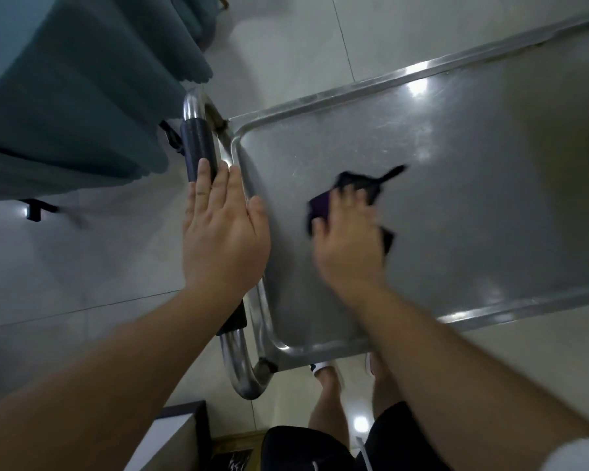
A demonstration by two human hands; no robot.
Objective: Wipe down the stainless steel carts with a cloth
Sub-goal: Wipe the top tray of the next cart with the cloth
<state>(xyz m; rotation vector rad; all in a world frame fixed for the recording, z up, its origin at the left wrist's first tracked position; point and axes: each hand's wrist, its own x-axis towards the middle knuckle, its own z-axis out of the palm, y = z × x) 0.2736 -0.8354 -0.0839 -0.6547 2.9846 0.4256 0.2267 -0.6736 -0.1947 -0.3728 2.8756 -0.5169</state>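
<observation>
A stainless steel cart [456,185] with a raised rim fills the right of the head view. Its tubular handle [199,147], wrapped in a black grip, runs along the cart's left end. My left hand [223,229] lies flat over the handle with fingers straight and together, holding nothing. My right hand [349,239] presses a dark purple-black cloth [351,186] onto the cart's top near its left end. The right hand and cloth are motion-blurred. Part of the cloth is hidden under my fingers.
Teal curtains or fabric [75,96] hang at the upper left, close to the handle. Glossy light floor tiles [82,266] surround the cart. A white box or cabinet edge [170,436] sits at the bottom. My legs and a white shoe [323,368] stand by the cart's near corner.
</observation>
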